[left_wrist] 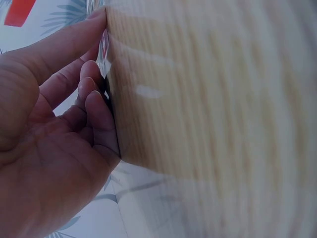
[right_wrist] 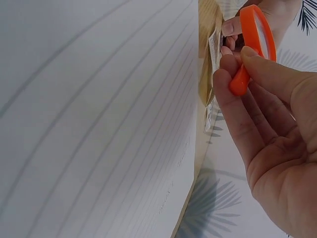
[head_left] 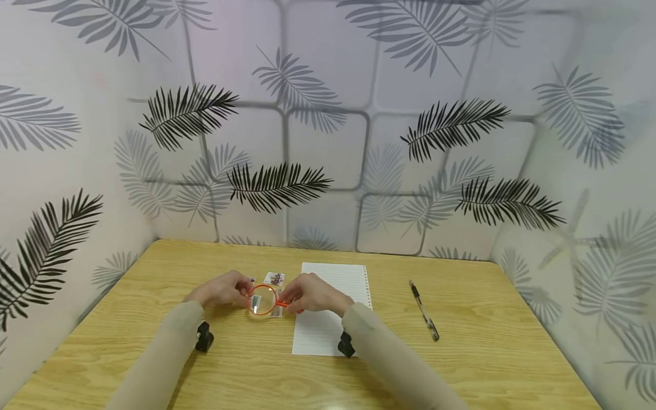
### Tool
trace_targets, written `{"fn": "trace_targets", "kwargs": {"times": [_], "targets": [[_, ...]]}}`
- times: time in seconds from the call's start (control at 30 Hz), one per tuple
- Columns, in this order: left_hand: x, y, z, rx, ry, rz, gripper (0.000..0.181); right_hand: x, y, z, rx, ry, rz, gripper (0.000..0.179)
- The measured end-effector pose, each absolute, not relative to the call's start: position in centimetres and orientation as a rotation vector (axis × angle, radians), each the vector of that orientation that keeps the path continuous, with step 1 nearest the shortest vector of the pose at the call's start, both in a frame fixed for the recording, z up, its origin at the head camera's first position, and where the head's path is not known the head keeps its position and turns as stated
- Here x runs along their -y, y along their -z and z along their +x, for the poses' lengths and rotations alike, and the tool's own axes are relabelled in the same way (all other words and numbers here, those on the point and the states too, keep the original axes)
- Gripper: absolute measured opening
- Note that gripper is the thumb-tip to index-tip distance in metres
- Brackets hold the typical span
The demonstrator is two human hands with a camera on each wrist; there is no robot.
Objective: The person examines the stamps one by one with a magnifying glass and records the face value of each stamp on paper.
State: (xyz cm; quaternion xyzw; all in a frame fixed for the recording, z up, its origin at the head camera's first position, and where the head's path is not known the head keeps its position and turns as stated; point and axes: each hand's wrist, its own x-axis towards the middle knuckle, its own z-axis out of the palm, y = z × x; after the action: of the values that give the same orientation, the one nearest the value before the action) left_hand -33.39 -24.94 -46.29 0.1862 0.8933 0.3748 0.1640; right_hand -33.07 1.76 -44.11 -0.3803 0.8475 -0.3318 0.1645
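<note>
My right hand [head_left: 310, 293] pinches the handle of an orange-rimmed magnifying glass [head_left: 275, 303] between thumb and fingers, its lens tilted over small picture cards. The right wrist view shows the orange handle [right_wrist: 239, 82] at the fingertips. My left hand [head_left: 222, 289] is just left of the lens, its fingertips low at the cards with the fingers bent. In the left wrist view its thumb [left_wrist: 74, 39] reaches to the table surface beside the curled fingers; I cannot tell whether it pinches a card. One picture card [head_left: 275, 278] lies behind the lens, another card [head_left: 277, 312] partly under it.
A lined sheet of paper [head_left: 320, 336] lies under my right forearm and hand. To its right a black-gripped pen [head_left: 424, 312] lies on the wooden table [head_left: 476, 341]. A leaf-patterned wall covering [head_left: 328, 148] stands behind and at both sides.
</note>
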Motion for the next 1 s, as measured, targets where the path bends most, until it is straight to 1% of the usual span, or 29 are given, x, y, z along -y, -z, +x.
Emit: {"fn": "trace_targets", "kwargs": {"times": [0.23, 0.67, 1.0], "targets": [[24.88, 46.27, -33.48, -2.535, -1.093, 0.487, 0.017, -1.58, 44.13, -33.06, -2.415, 0.949, -1.119, 0.02], [24.76, 45.9, -33.07, -2.531, -1.111, 0.519, 0.02, -1.85, 44.16, -32.76, -2.41, 0.97, -1.06, 0.02], [24.91, 46.2, -33.25, -2.503, -1.139, 0.517, 0.015, -1.79, 44.23, -32.54, -2.404, 0.98, -1.054, 0.019]]}}
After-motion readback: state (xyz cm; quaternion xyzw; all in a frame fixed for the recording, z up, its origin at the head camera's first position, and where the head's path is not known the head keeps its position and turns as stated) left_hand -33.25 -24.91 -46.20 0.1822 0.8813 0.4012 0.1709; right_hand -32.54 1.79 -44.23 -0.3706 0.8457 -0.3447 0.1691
